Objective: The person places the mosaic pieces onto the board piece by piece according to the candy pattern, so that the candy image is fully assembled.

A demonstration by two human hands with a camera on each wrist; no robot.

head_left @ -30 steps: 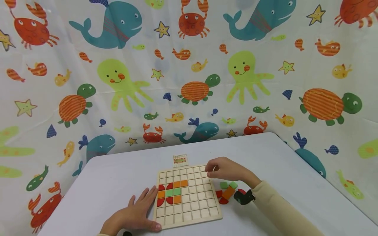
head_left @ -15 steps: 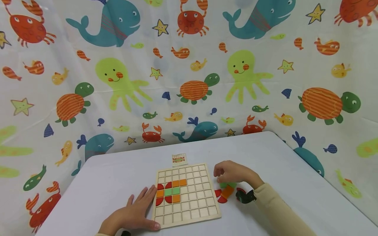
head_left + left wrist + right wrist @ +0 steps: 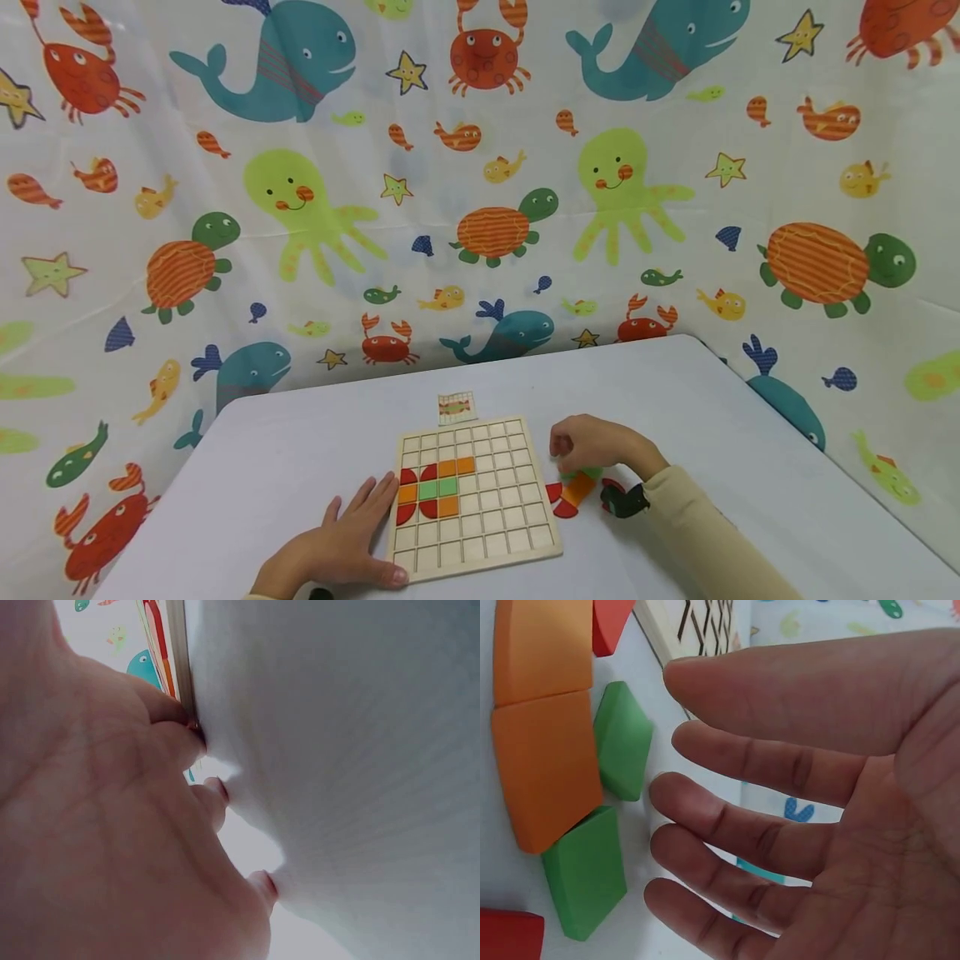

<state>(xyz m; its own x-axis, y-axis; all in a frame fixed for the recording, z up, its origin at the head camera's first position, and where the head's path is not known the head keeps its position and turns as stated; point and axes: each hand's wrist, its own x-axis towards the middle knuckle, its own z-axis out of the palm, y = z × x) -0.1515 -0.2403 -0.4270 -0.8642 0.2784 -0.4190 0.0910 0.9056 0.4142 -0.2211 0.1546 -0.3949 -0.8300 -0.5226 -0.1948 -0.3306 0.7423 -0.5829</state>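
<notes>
My left hand (image 3: 337,537) lies with spread fingers along the left edge of a wooden grid board (image 3: 502,522), the thumb at its near corner. Green squares (image 3: 438,488), orange squares (image 3: 457,466) and red curved pieces (image 3: 406,513) fill part of the grid's left side. My right hand (image 3: 600,442) hovers just right of the board with nothing between its fingers. In the right wrist view its fingers point at two loose green blocks (image 3: 622,742), close beside orange blocks (image 3: 547,769). A red block (image 3: 510,934) shows at that view's lower corner.
A small card (image 3: 456,407) printed with a coloured grid pattern lies behind the board. More loose red pieces (image 3: 565,507) sit off the board's right edge. The white table (image 3: 315,442) ends at a curtain (image 3: 420,300) with sea animals.
My right hand has moved from over the board's upper right edge, rightward and down to the loose pieces. The left hand keeps its place; the pieces on the board look the same.
</notes>
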